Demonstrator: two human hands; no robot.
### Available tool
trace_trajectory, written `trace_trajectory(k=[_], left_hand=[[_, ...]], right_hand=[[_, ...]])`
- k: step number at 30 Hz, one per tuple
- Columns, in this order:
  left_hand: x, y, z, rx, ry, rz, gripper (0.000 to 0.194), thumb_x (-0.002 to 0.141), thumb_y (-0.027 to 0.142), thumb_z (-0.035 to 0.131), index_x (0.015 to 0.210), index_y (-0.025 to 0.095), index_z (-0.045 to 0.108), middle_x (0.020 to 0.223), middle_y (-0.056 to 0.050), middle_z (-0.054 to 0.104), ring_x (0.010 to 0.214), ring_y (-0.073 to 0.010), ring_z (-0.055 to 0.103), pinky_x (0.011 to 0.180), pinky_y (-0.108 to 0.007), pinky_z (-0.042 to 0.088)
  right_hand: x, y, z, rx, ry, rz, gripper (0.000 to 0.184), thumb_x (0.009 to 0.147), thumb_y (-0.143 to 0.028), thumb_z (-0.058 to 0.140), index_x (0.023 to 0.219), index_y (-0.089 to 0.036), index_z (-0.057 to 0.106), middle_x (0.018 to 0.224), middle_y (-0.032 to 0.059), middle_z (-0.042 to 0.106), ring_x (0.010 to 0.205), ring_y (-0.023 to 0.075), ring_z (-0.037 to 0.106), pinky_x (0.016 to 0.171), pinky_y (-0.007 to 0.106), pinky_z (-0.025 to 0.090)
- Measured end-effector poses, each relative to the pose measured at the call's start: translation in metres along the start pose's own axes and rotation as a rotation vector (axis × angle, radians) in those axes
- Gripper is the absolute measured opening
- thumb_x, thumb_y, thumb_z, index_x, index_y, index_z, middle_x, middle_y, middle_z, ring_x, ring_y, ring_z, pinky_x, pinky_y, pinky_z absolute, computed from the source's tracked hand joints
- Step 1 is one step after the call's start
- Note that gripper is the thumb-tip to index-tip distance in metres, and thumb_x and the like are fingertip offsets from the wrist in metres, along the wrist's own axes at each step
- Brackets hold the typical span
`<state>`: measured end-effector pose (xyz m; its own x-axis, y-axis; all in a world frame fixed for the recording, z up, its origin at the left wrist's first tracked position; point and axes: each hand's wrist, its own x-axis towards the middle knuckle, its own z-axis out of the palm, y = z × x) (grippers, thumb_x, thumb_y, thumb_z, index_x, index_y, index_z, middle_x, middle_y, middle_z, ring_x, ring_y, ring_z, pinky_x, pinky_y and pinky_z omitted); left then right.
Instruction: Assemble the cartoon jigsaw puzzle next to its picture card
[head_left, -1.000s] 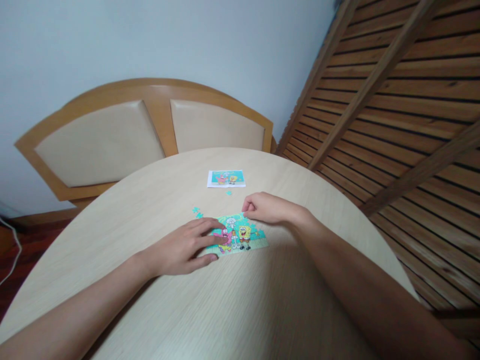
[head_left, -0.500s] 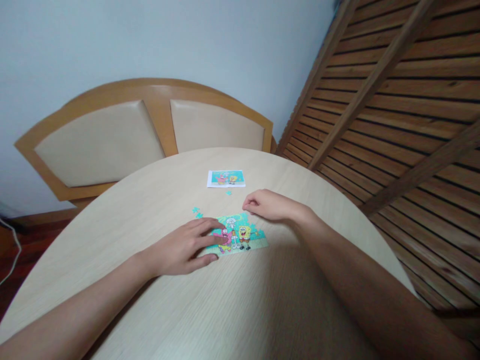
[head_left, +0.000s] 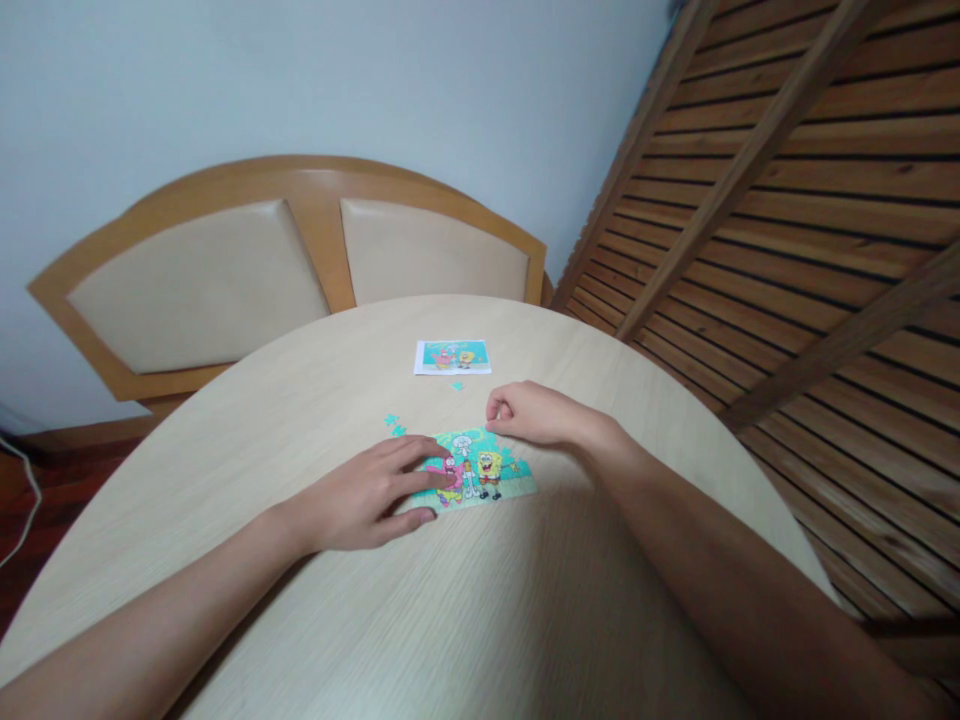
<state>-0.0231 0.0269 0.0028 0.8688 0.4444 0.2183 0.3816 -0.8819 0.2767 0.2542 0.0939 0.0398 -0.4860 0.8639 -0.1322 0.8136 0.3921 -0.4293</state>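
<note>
As the right hand is lowering, adjusting is likely resuming;
grip indiscernible at puzzle's far edge; left hand sprawling atop.

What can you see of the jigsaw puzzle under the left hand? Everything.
The jigsaw puzzle lies flat on the pale table: thin, card-like, roughly rectangular, with a teal ground and pink, pale and yellow cartoon figures. Its upper right edge looks jagged, apparently incomplete. The left hand rests over its left part, hiding some of it. The right hand is at its far edge; contact is unclear.
</note>
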Motion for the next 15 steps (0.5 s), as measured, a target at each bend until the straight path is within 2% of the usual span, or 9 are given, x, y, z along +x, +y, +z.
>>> trace_trajectory(k=[7,9,12,15], left_hand=[[-0.001,-0.001,0.001,-0.015,0.01,0.0,0.038,0.1,0.036,0.058,0.137,0.026,0.058,0.141,-0.014,0.054,0.129,-0.032,0.053,0.107,-0.052,0.049],[-0.001,-0.001,0.001,-0.011,0.003,-0.002,0.039,0.1,0.036,0.057,0.138,0.026,0.058,0.142,-0.014,0.054,0.129,-0.0317,0.053,0.107,-0.052,0.049],[-0.001,-0.001,0.002,-0.005,0.003,0.002,0.04,0.1,0.035,0.057,0.139,0.026,0.056,0.143,-0.014,0.053,0.13,-0.0315,0.053,0.108,-0.052,0.049],[-0.001,-0.002,0.003,-0.004,0.017,0.0,0.042,0.1,0.036,0.058,0.141,0.027,0.055,0.145,-0.013,0.054,0.132,-0.0318,0.054,0.108,-0.053,0.049]], right_hand=[[0.003,0.006,0.001,-0.004,0.023,0.017,0.011,0.084,-0.024,0.069,0.092,-0.018,0.074,0.086,0.0047,0.075,0.069,0.0153,0.062,0.06,0.025,0.039],[0.004,0.014,0.0,-0.023,0.087,0.042,0.011,0.086,-0.023,0.067,0.093,-0.018,0.075,0.087,0.0054,0.076,0.071,0.0164,0.063,0.062,0.026,0.04],[0.007,0.029,-0.002,-0.064,0.25,0.135,0.016,0.089,-0.021,0.061,0.097,-0.019,0.075,0.096,0.0081,0.077,0.081,0.0193,0.066,0.07,0.027,0.044],[0.01,0.041,-0.002,-0.066,0.268,0.186,0.021,0.09,-0.022,0.062,0.106,-0.019,0.076,0.107,0.0099,0.077,0.093,0.0225,0.069,0.081,0.03,0.047]])
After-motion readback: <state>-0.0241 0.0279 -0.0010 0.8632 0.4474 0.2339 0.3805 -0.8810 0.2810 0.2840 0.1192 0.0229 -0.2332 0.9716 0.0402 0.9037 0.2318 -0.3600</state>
